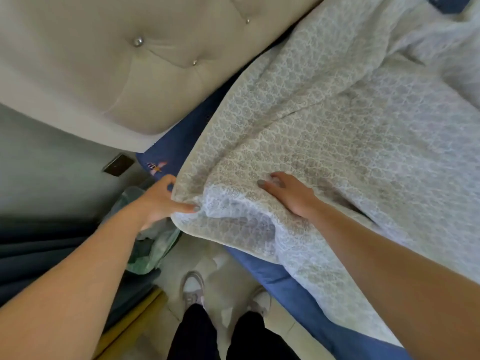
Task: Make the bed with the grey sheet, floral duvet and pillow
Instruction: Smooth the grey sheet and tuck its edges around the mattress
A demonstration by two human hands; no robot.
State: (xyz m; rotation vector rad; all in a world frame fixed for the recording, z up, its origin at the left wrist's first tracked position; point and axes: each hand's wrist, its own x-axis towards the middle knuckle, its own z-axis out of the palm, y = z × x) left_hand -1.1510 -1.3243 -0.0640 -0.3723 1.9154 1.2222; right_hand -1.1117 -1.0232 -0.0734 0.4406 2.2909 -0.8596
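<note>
The floral duvet (324, 131), pale with a small grey flower print, lies rumpled over the bed. Its near corner hangs over the mattress edge. My left hand (161, 201) pinches that corner between thumb and fingers. My right hand (288, 193) rests flat on top of the duvet just right of the corner, fingers spread. Under the duvet a blue covering (187, 136) shows along the headboard side and the near bed edge. No grey sheet or pillow is visible.
A beige tufted headboard (117, 68) fills the upper left. A wall socket (118, 165) sits on the grey wall below it. A clear plastic bag (148, 245) lies beside the bed. My feet (194, 289) stand on pale floor.
</note>
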